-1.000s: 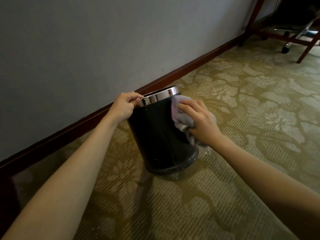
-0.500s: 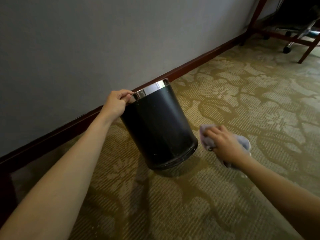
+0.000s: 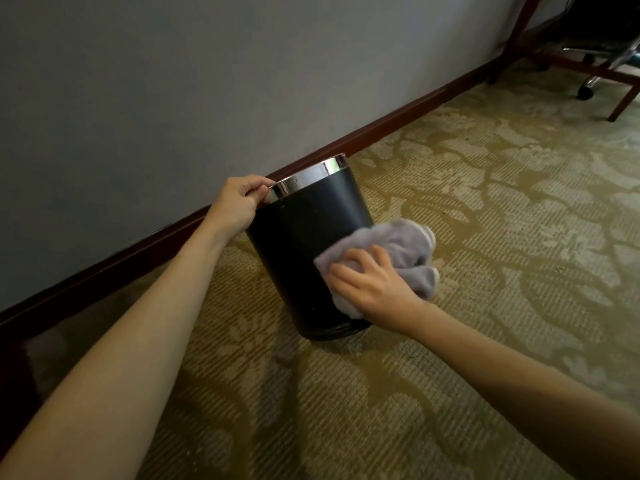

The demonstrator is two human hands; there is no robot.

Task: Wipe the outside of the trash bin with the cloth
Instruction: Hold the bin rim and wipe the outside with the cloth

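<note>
A black round trash bin (image 3: 298, 244) with a shiny metal rim stands on the carpet, tilted away toward the wall. My left hand (image 3: 239, 204) grips the rim at its left side. A crumpled grey-lilac cloth (image 3: 398, 247) is pressed against the bin's lower right side under my right hand (image 3: 370, 285), whose fingers spread over it. The bin's far side and inside are hidden.
A grey wall (image 3: 207, 81) with a dark red-brown baseboard (image 3: 381, 126) runs just behind the bin. Patterned olive carpet (image 3: 485, 220) covers the floor. A wooden table frame (image 3: 620, 98) and an office chair's wheeled base (image 3: 588, 84) stand at the far right.
My right hand with the cloth came off the bin to the carpet at the right, then returned to the bin's lower right side. The bin has tilted more toward the wall.
</note>
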